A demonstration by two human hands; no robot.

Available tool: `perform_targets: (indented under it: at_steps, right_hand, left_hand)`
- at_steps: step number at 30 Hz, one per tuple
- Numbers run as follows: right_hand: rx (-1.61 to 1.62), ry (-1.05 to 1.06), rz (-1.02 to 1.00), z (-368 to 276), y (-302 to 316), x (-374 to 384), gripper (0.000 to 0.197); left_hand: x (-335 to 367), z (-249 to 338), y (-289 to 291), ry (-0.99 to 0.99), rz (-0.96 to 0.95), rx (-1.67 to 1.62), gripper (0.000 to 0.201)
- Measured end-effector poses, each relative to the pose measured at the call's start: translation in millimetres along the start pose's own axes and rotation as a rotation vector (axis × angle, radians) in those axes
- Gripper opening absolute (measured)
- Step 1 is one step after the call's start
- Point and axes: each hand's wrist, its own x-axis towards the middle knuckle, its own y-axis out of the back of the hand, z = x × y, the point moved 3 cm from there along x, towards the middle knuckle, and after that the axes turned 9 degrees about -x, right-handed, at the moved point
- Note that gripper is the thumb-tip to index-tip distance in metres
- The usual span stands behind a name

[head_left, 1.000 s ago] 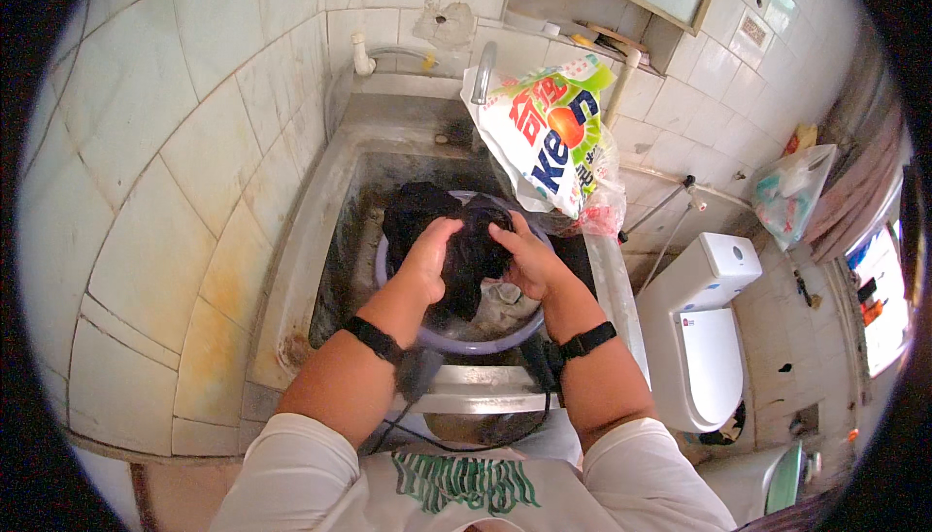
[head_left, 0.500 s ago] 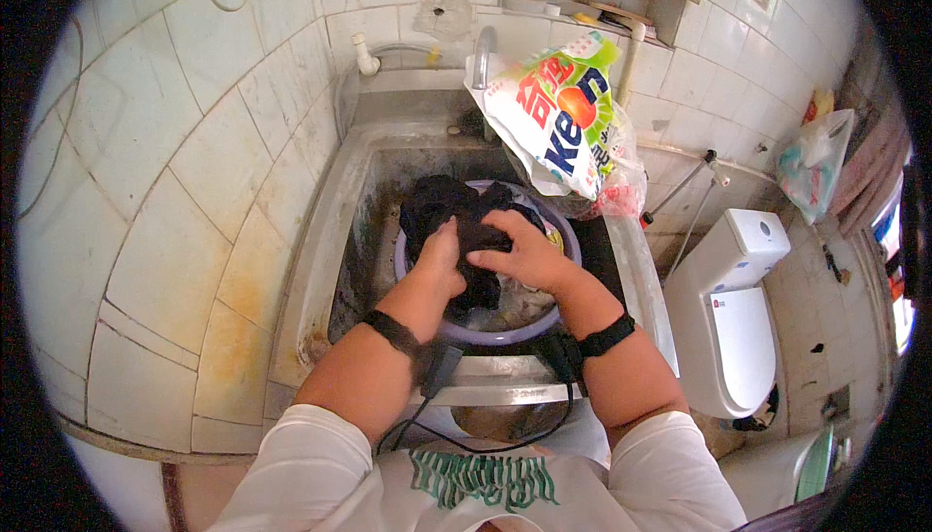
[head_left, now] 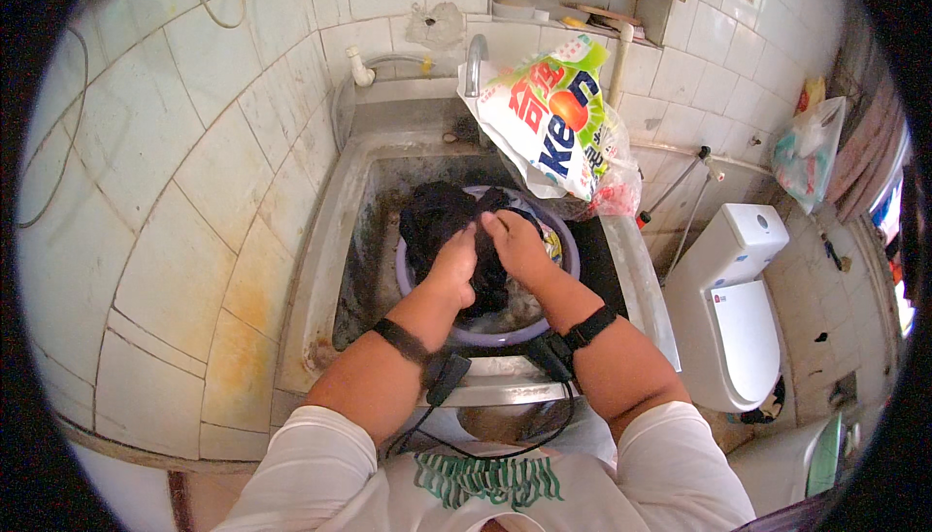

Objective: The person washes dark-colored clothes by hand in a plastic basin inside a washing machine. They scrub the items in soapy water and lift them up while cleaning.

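Observation:
Black cloth [head_left: 434, 214] lies bunched in a round basin with a lavender rim [head_left: 493, 340]. My left hand [head_left: 454, 265] is at the cloth's near side, its fingers closed on a fold. Just to the right, my right hand [head_left: 515, 247] grips the same black cloth, with thumb and fingers facing the left hand. A small gap parts the two hands, and black fabric shows between them. Some fingertips are hidden by the cloth. Pale suds or cloudy water [head_left: 510, 314] show inside the basin.
The basin stands in a worn stone sink [head_left: 320, 270] with a curved tap [head_left: 476, 64]. A white and green detergent bag [head_left: 549, 119] rests on the sink's right rear corner. A toilet [head_left: 746, 348] is to the right; a tiled wall [head_left: 184, 231] closes the left.
My right hand has turned and its fingers have drawn together on the cloth. My left hand has shifted slightly right, nearer to it. The view has tilted a little.

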Motion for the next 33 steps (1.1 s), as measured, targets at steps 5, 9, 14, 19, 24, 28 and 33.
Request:
perform_targets:
  at_steps: [5,9,14,19,24,28,33]
  right_hand:
    - [-0.196,0.626,-0.050,-56,6,-28,0.025]
    - [-0.134,0.254,-0.037,-30,-4,-11,0.035]
    - [-0.096,0.001,0.029,8,2,8,0.045]
    - [-0.097,0.194,-0.020,-4,-1,-2,0.035]
    - [-0.185,0.450,-0.134,-47,-1,-27,0.026]
    - [-0.124,0.101,-0.016,-20,1,-5,0.036]
    - [-0.139,0.065,0.037,19,1,8,0.037]
  left_hand:
    - [-7,2,6,0.105,-0.129,-0.198,0.037]
    - [10,-14,10,0.094,-0.023,-0.061,0.035]
    - [-10,-1,-13,0.021,-0.144,-0.016,0.035]
    - [-3,0,3,-0.066,0.041,0.083,0.035]
    - [-16,0,11,0.005,0.038,0.064,0.047]
    - [-25,2,-13,0.093,0.002,0.009,0.041]
    - [-8,-2,-12,-0.027,-0.060,0.048,0.035]
